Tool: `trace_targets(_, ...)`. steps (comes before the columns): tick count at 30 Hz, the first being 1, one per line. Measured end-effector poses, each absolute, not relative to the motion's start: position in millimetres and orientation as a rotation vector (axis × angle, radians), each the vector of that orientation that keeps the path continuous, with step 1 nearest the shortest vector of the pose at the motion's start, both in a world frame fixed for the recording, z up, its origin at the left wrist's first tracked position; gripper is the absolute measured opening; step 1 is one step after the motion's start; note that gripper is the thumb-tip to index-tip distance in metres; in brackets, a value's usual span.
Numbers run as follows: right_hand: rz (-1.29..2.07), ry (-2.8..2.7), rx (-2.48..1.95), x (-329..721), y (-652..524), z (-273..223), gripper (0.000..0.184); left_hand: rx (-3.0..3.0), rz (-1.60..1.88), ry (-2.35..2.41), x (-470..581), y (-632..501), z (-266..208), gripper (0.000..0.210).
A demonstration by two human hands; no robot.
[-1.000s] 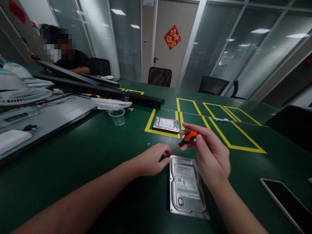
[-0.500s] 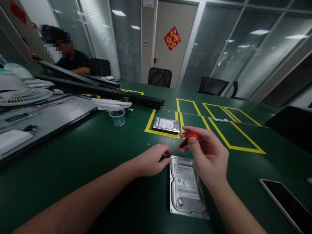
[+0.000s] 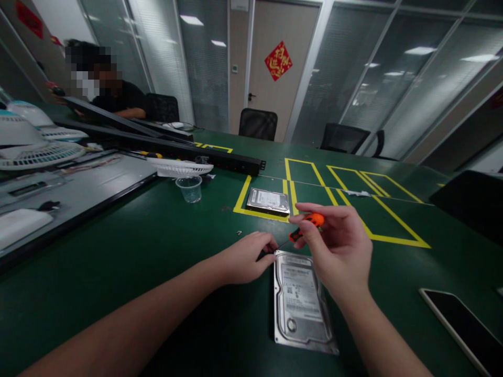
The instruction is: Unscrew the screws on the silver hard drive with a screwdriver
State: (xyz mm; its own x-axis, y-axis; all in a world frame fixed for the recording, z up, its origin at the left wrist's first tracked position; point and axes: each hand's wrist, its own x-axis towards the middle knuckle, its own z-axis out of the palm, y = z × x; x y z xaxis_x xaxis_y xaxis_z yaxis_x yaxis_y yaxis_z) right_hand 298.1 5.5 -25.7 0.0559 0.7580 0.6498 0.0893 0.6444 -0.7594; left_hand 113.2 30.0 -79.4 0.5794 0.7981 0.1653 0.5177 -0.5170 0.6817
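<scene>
A silver hard drive (image 3: 302, 301) with a printed label lies flat on the table in front of me. At its far left corner my left hand (image 3: 248, 257) has its fingers curled in, the thumb against the drive's edge; the fingertips are partly hidden. My right hand (image 3: 343, 251) grips an orange and black screwdriver (image 3: 310, 225) between thumb and fingers. The screwdriver slants down to the left, its thin shaft reaching that same corner beside my left fingertips. Whether the tip sits in a screw is too small to tell.
A second hard drive (image 3: 269, 201) lies inside a yellow taped box. Tiny screws (image 3: 239, 232) rest near my left hand. A clear plastic cup (image 3: 190, 189), a large flat panel (image 3: 94, 183) and fan parts (image 3: 39, 144) stand left. A phone (image 3: 459, 327) lies right. Another person (image 3: 118, 99) sits far left.
The screwdriver handle has turned a little in my right hand, and that hand has shifted slightly to the right. My left hand and the hard drive stay where they were.
</scene>
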Motion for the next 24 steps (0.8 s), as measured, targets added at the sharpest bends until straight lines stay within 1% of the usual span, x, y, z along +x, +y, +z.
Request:
trace_targets(4,0.629,-1.494,-0.731,302.0,6.5,-27.1,0.018,2.243,0.640,1.044,113.5,30.3,-80.2,0.011)
trace_targets(7,0.682,-1.515,-0.730,305.7,6.3,-27.5,0.026,2.254,0.653,1.032,113.2,30.8,-81.4,0.009)
trace_targets(9,0.676,-1.513,-0.752,306.2,5.7,-27.0,0.027,2.256,0.652,1.033,113.0,31.0,-81.8,0.009)
trace_targets(11,0.622,-1.500,-0.775,305.1,4.9,-25.9,0.024,2.248,0.651,1.036,112.8,30.8,-81.7,0.010)
trace_targets(15,0.540,-1.444,-0.770,301.0,3.9,-24.6,0.011,2.228,0.656,1.029,112.9,30.2,-80.6,0.011)
trace_targets(16,0.544,-1.437,-0.769,300.3,3.9,-24.7,0.011,2.229,0.652,1.030,113.0,30.2,-80.3,0.011)
trace_targets(20,0.562,-1.450,-0.754,300.1,5.1,-25.6,0.023,2.230,0.645,1.042,113.2,30.2,-80.4,0.012)
trace_targets(24,0.617,-1.510,-0.731,303.7,5.9,-25.9,0.022,2.229,0.642,1.035,112.6,30.2,-80.4,0.012)
